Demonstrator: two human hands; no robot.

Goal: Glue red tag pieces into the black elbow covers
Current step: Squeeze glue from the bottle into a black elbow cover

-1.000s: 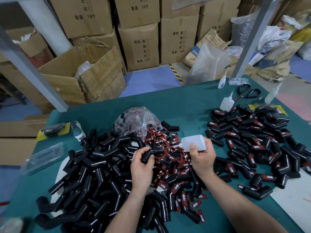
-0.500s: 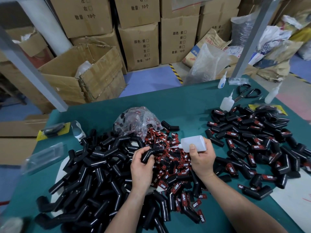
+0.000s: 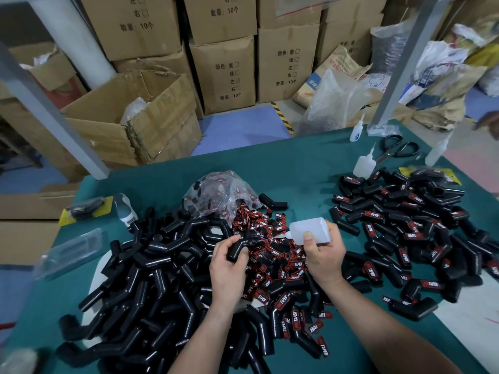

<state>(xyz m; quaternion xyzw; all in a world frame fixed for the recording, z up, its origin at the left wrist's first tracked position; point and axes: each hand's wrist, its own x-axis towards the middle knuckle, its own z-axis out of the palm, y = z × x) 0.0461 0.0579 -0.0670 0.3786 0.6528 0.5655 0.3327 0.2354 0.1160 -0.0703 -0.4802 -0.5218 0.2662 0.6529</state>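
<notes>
Left hand (image 3: 228, 267) curled round one black elbow cover (image 3: 237, 249), held above the red tag pile (image 3: 283, 265) so it faces the nozzle. Right hand (image 3: 322, 255) grips the glue bottle (image 3: 310, 230) laid sideways, tip aimed at the cover. The tip is probably touching, but it is too thin to resolve. Bare covers (image 3: 151, 279) are heaped left and finished covers (image 3: 405, 225) right on the green surface (image 3: 297, 168), likely to keep stock sorted.

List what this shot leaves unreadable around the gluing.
All in the head view.
Elbow cover: the left hand wraps it, so any tag on it is hidden.
Glue bottle in the right hand: nozzle tip too thin to show any glue.
Pale object bottom left: blurred, cut by the edge.
</notes>
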